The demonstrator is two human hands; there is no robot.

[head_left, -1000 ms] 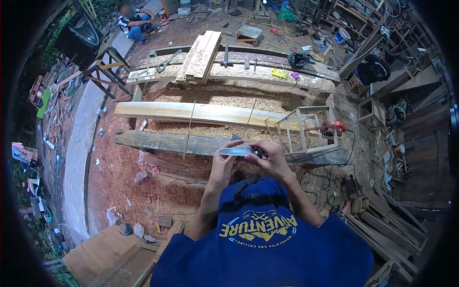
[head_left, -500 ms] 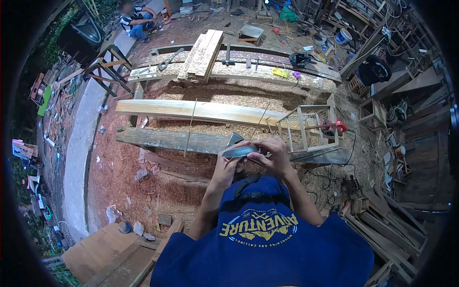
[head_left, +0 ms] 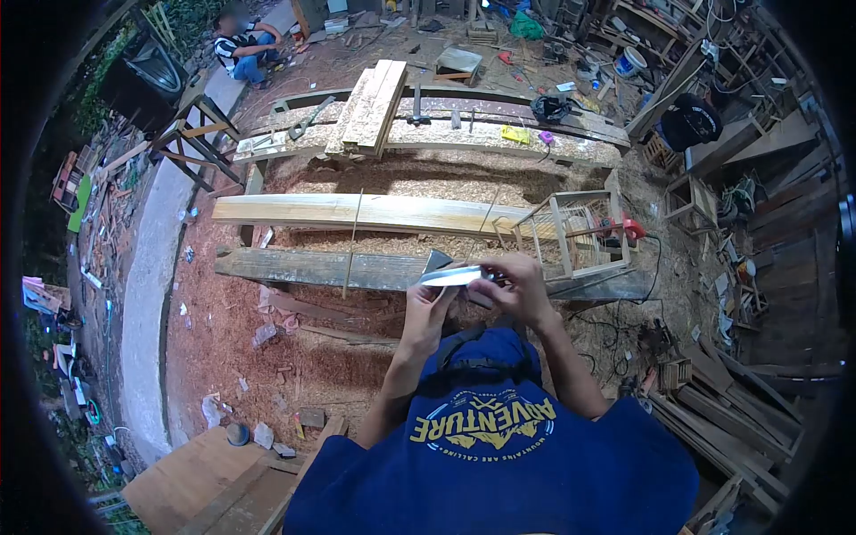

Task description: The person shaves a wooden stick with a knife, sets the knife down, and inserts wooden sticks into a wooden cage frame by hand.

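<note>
Both hands hold a smooth metal piece (head_left: pixel 450 276) in front of my chest; its long narrow face shines bright, and its exact kind I cannot make out. My left hand (head_left: pixel 423 314) grips its left end from below, thumb and fingers closed around it. At the right end, my right hand (head_left: pixel 519 287) has its fingers bent over the piece and its thumb pressed near the edge. Just beyond the left fingers shows a dark grey wedge-shaped part (head_left: pixel 437 260); whether it joins the held piece is unclear. The fingers cover much of the metal.
Ahead lie a weathered beam (head_left: pixel 312 268) and a pale plank (head_left: pixel 312 210), with a slatted wooden frame (head_left: pixel 560 234) at right. Farther back, stacked boards (head_left: pixel 373 107) and a hammer (head_left: pixel 417 111) rest on a bench. Wood shavings cover the ground. A person (head_left: pixel 242 52) sits far left.
The metal piece has tilted slightly in my hands, and its face now reflects bright white instead of grey. Both hands keep their hold. The view has shifted a little.
</note>
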